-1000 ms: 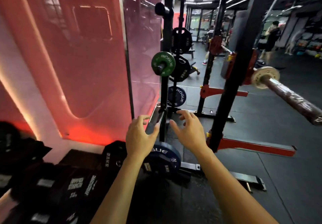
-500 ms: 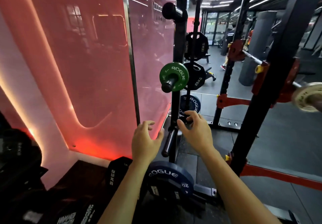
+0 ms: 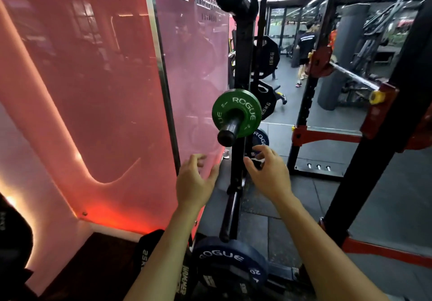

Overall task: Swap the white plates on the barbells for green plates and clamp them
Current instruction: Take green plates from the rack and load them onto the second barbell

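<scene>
Reaching up with both hands, empty, fingers spread wide and loosely bent: left hand (image 3: pixel 195 181) and right hand (image 3: pixel 268 172) flanking the black upright post (image 3: pixel 238 174) of the storage rack, neither touching anything.

Sitting above and between the hands, slightly nearer the right hand in height yet roughly centred over the gap: the green plate (image 3: pixel 236 113), threaded on a black storage peg (image 3: pixel 228 132). Lying close above the fingertips but well apart from them, no contact yet.

Pointing the peg's long axis out from the post toward the camera and a little downward, so sliding the plate off probably means pulling it toward the body along that axis, not lifting straight up.

Looking small, round and flat, matte green with white ROGUE lettering around the face, apparently a single thin plate, though any second plate behind it is staying hidden.

Resting below the forearms on a lower peg: a dark blue plate (image 3: pixel 230 261), larger, likewise lettered, not part of the swap.
</scene>
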